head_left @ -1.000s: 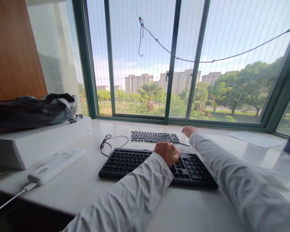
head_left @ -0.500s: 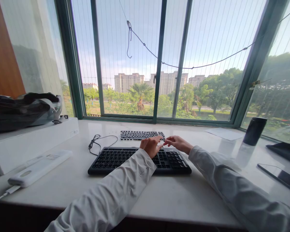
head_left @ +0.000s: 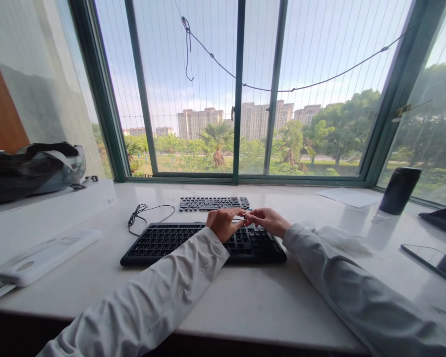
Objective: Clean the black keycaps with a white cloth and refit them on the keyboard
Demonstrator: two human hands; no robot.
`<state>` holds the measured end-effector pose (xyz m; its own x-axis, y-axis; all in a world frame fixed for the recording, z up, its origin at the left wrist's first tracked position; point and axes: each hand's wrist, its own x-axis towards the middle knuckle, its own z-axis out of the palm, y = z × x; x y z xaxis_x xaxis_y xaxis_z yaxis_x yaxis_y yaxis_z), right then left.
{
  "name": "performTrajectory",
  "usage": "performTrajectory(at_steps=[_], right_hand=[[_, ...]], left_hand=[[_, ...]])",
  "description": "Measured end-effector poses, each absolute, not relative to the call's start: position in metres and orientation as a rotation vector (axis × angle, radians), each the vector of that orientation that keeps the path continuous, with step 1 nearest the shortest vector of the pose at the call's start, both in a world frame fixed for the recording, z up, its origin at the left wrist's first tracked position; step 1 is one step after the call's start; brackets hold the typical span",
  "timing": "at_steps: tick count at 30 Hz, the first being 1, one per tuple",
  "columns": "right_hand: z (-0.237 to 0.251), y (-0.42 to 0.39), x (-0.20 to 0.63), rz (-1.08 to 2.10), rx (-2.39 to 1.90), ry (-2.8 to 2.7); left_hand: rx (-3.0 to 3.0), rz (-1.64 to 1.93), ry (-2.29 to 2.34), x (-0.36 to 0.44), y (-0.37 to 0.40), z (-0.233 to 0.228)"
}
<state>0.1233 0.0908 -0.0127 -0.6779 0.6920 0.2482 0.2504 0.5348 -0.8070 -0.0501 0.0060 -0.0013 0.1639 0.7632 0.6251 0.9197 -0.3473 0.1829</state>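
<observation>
**Over the keyboard, both hands meet on something small**

At the centre of the frame we have our left hand [head_left: 223, 224] and right hand [head_left: 266, 220] fingertip to fingertip above the right part of the black keyboard [head_left: 200, 242]. Both are pinched narrow on a small thin item between them; we cannot tell what it is. Judging by the keys, the keyboard looks whole, so whatever work is meant on it seems barely begun.

Just behind lies a flat set of loose keys [head_left: 213, 203], with a coiled cable [head_left: 141, 218] left of it. A white box [head_left: 40, 218] and white power strip [head_left: 46, 257] sit at left, a dark cup [head_left: 399, 190] at right. Nothing on the tabletop [head_left: 245, 302] blocks us.
</observation>
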Motion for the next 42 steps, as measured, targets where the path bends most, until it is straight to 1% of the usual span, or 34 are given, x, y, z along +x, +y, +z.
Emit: performTrajectory(at_steps=[2,4,6,9,10,12,16,21,23,24,29,32,35,42], right_hand=[[-0.011,0.088,0.124,1.018,-0.787,-2.24],[-0.007,0.088,0.127,0.928,-0.854,-2.256],[-0.003,0.09,0.135,0.669,-0.985,-2.238],[-0.001,0.1,0.153,0.134,-1.242,-2.204],[-0.002,0.105,0.159,0.024,-1.322,-2.221],[-0.006,0.113,0.169,-0.047,-1.475,-2.279],[-0.015,0.122,0.176,0.057,-1.737,-2.347],[-0.007,0.122,0.177,0.069,-1.751,-2.2],[-0.001,0.121,0.176,0.144,-1.616,-2.084],[0.002,0.12,0.173,0.245,-1.517,-2.045],[0.003,0.1,0.148,1.087,-0.96,-1.878],[-0.001,0.082,0.131,1.415,-0.738,-1.747],[-0.003,0.069,0.12,1.541,-0.609,-1.677],[-0.008,0.069,0.118,1.578,-0.525,-1.619]], left_hand=[[-2.195,-0.95,-1.65,-0.049,0.005,-0.001],[-2.176,-0.957,-1.663,-0.049,0.005,-0.001],[-2.151,-0.979,-1.673,-0.049,0.005,-0.001],[-2.127,-0.984,-1.694,-0.049,0.005,-0.001],[-2.118,-0.98,-1.703,-0.049,0.005,-0.001],[-2.102,-0.979,-1.71,-0.048,0.005,-0.001],[-2.098,-0.988,-1.697,-0.049,0.006,-0.002],[-2.126,-1.002,-1.684,-0.049,0.006,-0.002],[-2.134,-1.021,-1.681,-0.049,0.006,-0.002],[-2.137,-1.032,-1.677,-0.049,0.006,-0.003],[-2.171,-1.092,-1.624,-0.049,0.004,-0.002],[-2.195,-1.114,-1.585,-0.047,0.001,-0.001],[-2.207,-1.124,-1.547,-0.047,-0.002,0.0],[-2.194,-1.123,-1.366,-0.05,0.001,-0.005]])
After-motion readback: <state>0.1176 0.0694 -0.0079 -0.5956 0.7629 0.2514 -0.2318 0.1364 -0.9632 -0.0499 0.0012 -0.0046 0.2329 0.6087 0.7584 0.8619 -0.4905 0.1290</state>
